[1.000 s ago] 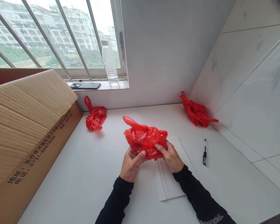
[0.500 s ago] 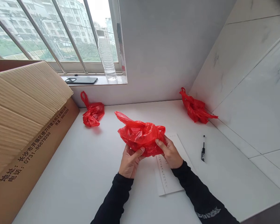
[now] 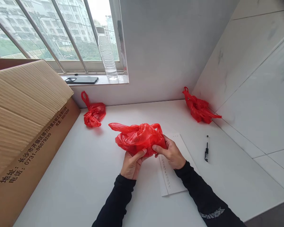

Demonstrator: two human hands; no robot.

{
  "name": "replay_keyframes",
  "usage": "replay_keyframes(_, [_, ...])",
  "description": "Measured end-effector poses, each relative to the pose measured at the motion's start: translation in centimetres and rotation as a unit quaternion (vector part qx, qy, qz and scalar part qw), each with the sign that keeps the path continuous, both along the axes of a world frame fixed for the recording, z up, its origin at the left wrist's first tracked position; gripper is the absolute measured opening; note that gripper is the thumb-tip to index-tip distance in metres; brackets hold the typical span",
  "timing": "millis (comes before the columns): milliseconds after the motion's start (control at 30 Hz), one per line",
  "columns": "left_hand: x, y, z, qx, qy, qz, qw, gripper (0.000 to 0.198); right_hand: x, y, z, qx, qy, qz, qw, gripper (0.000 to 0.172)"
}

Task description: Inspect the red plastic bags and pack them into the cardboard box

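Note:
A red plastic bag (image 3: 139, 138), crumpled and with its handle loops sticking out, is held up above the white table by both hands. My left hand (image 3: 133, 164) grips its lower edge, thumb on the near side and fingers underneath. On the right edge, my right hand (image 3: 171, 154) pinches the plastic with the thumb in front and the fingers behind. Whatever is inside the bag cannot be made out. Partly under my right hand and forearm lies a white paper (image 3: 176, 181) with handwritten marks.
A large cardboard box (image 3: 47, 132) stands along the left. Two more red bags, a left one (image 3: 94, 115) and a right one (image 3: 198, 108), lie by the wall. A black pen (image 3: 206, 153) rests at right. The windowsill holds a phone (image 3: 82, 80) and a water bottle (image 3: 107, 56).
The bag has turned and tipped in my hands; its left handle has swung lower and further left. My right thumb has shifted slightly left on the plastic.

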State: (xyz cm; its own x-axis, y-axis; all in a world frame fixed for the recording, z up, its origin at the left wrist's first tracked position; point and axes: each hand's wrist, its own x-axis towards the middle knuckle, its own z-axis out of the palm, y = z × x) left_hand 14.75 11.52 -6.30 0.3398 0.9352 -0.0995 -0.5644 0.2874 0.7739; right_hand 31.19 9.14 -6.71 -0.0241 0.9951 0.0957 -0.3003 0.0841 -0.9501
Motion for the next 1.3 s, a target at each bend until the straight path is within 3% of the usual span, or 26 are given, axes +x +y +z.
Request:
replay_keyframes(167, [-0.1, 0.2, -0.1, -0.006, -0.006, 0.046, 0.999, 0.054, -0.4, -0.2, 0.2, -0.031, 0.037, 0.009, 0.999, 0.034])
replay_keyframes(333, [-0.2, 0.3, -0.1, 0.007, -0.013, 0.083, 0.996, 0.052, -0.5, -0.2, 0.2, -0.040, -0.021, 0.018, 0.999, 0.034])
replay_keyframes(567, [-0.2, 0.1, 0.1, -0.015, -0.009, 0.032, 0.999, 0.049, -0.5, -0.1, 0.0, 0.000, -0.040, -0.024, 0.999, 0.030])
replay_keyframes(767, [0.2, -0.2, 0.4, 0.005, -0.011, 0.059, 0.998, 0.056, -0.6, -0.1, 0.3, 0.006, -0.036, -0.035, 0.999, 0.031])
replay_keyframes(900, [0.5, -0.4, 0.6, 0.003, 0.000, 0.044, 0.999, 0.062, -0.3, 0.1, 0.3, 0.004, -0.022, -0.055, 0.998, 0.031])
replay_keyframes(1200, [0.7, -0.7, 0.8, 0.013, 0.016, 0.034, 0.999, 0.075, -0.2, 0.3, 0.2, -0.016, 0.032, -0.043, 0.998, 0.034])
replay_keyframes(1300, [0.8, -0.7, 0.7, 0.024, 0.017, 0.050, 0.998, 0.074, 0.0, 0.2, 0.5, -0.005, 0.020, -0.010, 1.000, 0.032])
